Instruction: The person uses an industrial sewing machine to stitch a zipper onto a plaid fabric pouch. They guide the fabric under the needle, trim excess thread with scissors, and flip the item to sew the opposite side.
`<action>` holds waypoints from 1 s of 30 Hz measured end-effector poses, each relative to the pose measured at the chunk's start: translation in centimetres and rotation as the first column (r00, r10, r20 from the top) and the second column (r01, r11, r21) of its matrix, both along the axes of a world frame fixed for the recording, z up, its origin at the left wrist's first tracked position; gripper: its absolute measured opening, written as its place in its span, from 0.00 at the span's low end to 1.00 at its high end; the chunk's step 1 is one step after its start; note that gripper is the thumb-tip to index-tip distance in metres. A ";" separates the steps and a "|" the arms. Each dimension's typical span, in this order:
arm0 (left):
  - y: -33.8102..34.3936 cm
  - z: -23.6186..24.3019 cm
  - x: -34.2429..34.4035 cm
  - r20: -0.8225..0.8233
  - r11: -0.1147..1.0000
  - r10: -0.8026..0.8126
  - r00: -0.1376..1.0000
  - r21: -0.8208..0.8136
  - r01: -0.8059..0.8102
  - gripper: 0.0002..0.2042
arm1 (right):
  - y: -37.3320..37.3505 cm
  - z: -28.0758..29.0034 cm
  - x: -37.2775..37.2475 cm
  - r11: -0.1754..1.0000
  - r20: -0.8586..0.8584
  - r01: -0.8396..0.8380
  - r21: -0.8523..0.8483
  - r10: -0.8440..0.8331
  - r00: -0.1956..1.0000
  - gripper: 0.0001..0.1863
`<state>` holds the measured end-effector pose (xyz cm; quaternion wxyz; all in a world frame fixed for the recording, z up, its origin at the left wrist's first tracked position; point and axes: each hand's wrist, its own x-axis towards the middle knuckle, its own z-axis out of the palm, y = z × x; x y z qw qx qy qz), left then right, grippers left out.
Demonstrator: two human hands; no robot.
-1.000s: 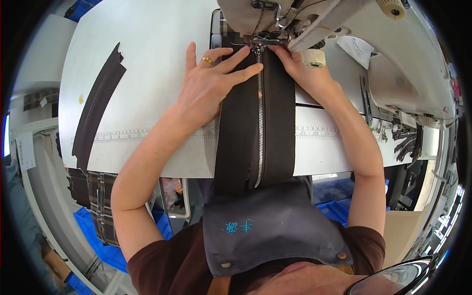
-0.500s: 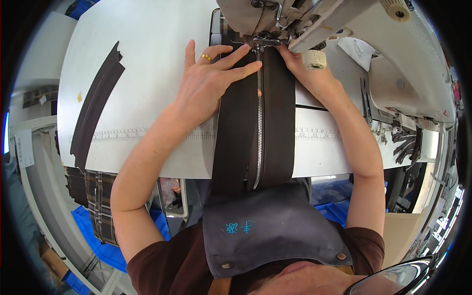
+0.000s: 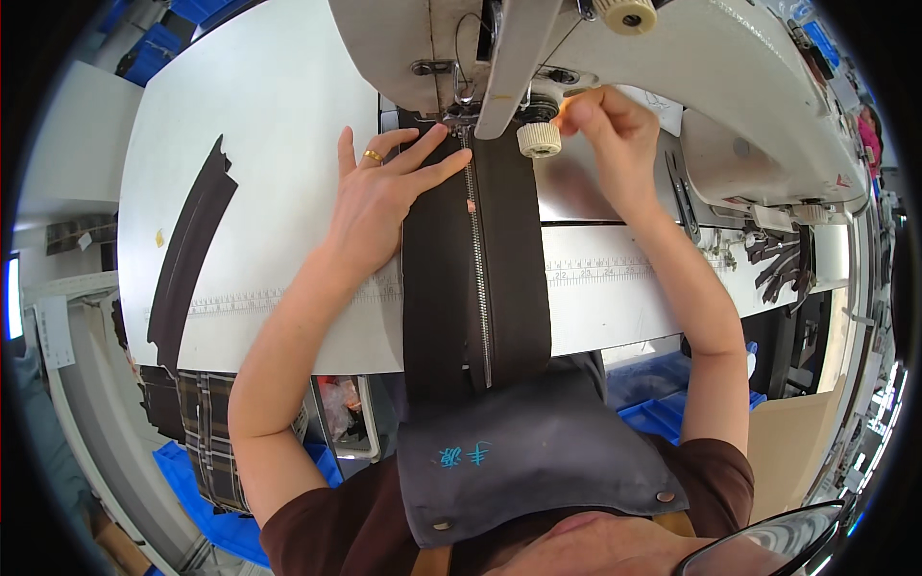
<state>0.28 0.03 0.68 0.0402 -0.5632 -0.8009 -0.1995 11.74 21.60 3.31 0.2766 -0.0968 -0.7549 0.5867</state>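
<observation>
A long strip of dark brown fabric [image 3: 514,269] with a metal zipper [image 3: 479,278] down its middle runs under the head of a sewing machine [image 3: 730,106]. My left hand [image 3: 370,216] lies on the strip's left part, fingers spread, the fingertips close to the zipper and the presser foot [image 3: 463,123]. A small orange mark [image 3: 472,205] sits on the zipper. My right hand [image 3: 619,144] is raised off the fabric, its fingers curled together beside the ribbed cream knob [image 3: 540,140]. The fingertips are partly hidden by the machine; what they hold, if anything, cannot be made out.
A dark fabric piece [image 3: 192,254] lies on the white table [image 3: 279,115] at left. Tweezers [image 3: 684,197] and several dark scraps [image 3: 783,259] are at right. Plaid fabric [image 3: 211,432] hangs off the front edge over a blue bin [image 3: 206,499].
My right hand has lifted from the fabric by the presser foot and moved right, to beside the knob, fingers curled. My left hand stays on the strip. The whole view has shifted slightly.
</observation>
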 end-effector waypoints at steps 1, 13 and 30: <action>0.1 0.0 0.0 0.000 1.000 -0.002 1.000 0.012 0.002 0.21 | 0.2 0.3 -0.2 0.998 0.029 0.034 0.051 -0.035 0.999 0.09; -0.3 -0.5 0.2 -0.001 1.000 -0.021 1.000 0.013 0.021 0.20 | 0.5 -0.9 -0.7 0.998 -0.161 0.016 0.056 -0.007 0.987 0.11; -0.5 -0.6 0.4 -0.038 1.000 -0.008 0.999 0.025 0.009 0.22 | 1.3 -2.7 0.5 0.569 0.029 0.030 0.822 -0.095 0.995 0.09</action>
